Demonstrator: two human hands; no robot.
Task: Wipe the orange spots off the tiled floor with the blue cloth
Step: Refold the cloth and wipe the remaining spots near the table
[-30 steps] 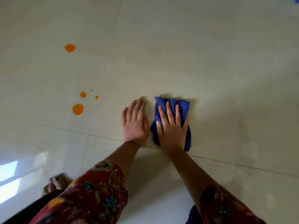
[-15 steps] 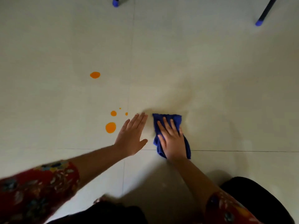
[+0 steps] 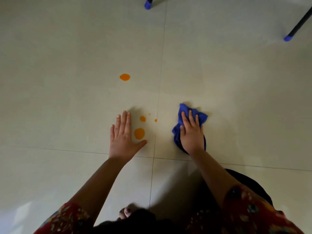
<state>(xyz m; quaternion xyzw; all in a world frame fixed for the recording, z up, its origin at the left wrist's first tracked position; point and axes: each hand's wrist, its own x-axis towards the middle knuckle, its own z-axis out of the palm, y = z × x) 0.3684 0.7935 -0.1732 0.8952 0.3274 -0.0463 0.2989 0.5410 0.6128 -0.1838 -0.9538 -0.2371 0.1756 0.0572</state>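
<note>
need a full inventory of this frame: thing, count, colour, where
tiled floor: one, pale beige, fills the view; grout lines cross low of centre
orange spots: five, orange; one alone farther up, four clustered beside the left hand, the rightmost small one at the vertical grout line
blue cloth: one, blue, bunched, right of that grout line, under the right hand
furniture legs: two, dark with blue caps; top edge and top right
foot: one, only toes show; bottom centre
sleeves: two, red floral; bottom left and bottom right
left hand: one, flat on the floor just left of the nearest large spot
right hand: one, pressing on the cloth
</note>
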